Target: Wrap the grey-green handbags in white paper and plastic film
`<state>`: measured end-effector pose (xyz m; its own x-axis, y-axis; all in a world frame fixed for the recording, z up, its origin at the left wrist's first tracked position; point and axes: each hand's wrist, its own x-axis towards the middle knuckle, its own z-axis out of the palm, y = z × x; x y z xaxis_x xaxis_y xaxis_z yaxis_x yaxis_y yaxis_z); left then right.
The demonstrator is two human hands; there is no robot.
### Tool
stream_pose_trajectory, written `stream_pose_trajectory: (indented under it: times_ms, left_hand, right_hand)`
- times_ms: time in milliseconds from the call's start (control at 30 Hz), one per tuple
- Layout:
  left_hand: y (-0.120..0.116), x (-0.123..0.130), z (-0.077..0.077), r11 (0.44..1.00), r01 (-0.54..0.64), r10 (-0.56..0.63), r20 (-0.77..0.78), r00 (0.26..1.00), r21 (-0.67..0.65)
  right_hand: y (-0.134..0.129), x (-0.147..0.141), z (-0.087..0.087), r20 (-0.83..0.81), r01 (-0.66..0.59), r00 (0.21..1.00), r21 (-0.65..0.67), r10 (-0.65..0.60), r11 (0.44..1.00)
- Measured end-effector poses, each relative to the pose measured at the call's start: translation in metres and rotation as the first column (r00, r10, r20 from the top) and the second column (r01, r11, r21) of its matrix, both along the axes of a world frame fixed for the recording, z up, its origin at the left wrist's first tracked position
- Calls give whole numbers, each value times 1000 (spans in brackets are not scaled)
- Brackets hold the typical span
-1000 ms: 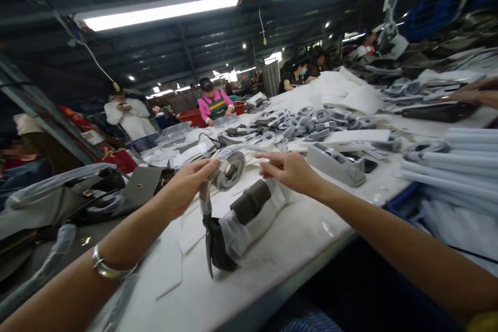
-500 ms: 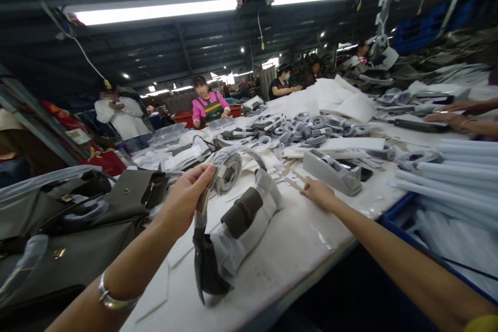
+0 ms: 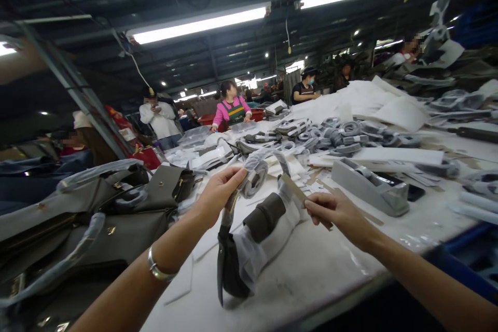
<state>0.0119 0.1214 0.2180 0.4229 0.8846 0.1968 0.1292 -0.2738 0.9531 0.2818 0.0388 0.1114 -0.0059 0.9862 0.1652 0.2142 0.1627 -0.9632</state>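
Observation:
My left hand (image 3: 218,194) is closed, its thumb and fingers pinching a bag strap near its coil (image 3: 256,179), which is wrapped in translucent film. Below that hand hangs a dark leather end of the strap (image 3: 231,264), reaching the white table. A wide dark olive leather piece (image 3: 266,217) lies beside it on white wrapping. My right hand (image 3: 336,212) pinches a flat brownish paper strip (image 3: 293,190), whose far end sticks up towards the wrapped strap. Between strip and coil I cannot tell whether there is contact.
Olive handbags (image 3: 136,233) crowd the left side. A grey tape dispenser (image 3: 368,189) stands right of my right hand, beside a dark phone (image 3: 416,193). Further back lie several coiled straps (image 3: 350,132) and a heap of white sheets (image 3: 373,101). Co-workers stand beyond the table.
My right hand has lifted a paper strip from the table near the tape dispenser and brought it left towards the strap. My left hand keeps its hold. The view has turned left.

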Motion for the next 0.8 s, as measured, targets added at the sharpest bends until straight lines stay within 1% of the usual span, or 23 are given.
stream_pose_trajectory:
  times_ms: [67, 133, 200, 267, 367, 467, 567, 633, 700, 800]
  left_hand:
    - [-4, 2, 2, 999, 2, 0, -32, 1000, 43]
    - [-8, 3, 5, 997, 8, -4, -54, 999, 77]
    - [-13, 4, 7, 994, 19, -10, -81, 997, 107]
    - [-18, 5, 9, 992, 34, -22, -102, 995, 121]
    - [-22, 6, 12, 992, 56, -44, -104, 994, 113]
    - [-22, 6, 13, 983, 66, -46, -117, 992, 171]
    - [-21, 4, 13, 968, 74, -36, -163, 986, 239]
    - [-20, 2, 14, 952, 88, -29, -199, 980, 295]
    - [-19, 1, 14, 924, 96, -7, -235, 972, 370]
    - [-19, 1, 12, 889, 61, 77, -280, 957, 453]
  right_hand:
    - [-10, -20, 18, 46, -16, 999, -12, 16, 1000]
    - [-11, -35, 30, 83, -13, 996, -2, 13, 1000]
    - [-5, -47, 37, 85, -27, 996, 30, 24, 999]
    - [5, -57, 40, 52, -61, 997, 73, 58, 995]
    - [18, -72, 47, -53, -83, 995, 102, 89, 991]
    - [25, -84, 56, -185, -85, 978, 89, 100, 992]
    - [23, -90, 66, -329, -114, 936, 44, 122, 993]
    - [19, -91, 72, -432, -162, 890, 2, 147, 987]
    - [16, -91, 77, -514, -190, 845, -29, 148, 981]
    - [15, -94, 83, -547, -136, 833, -60, 81, 989]
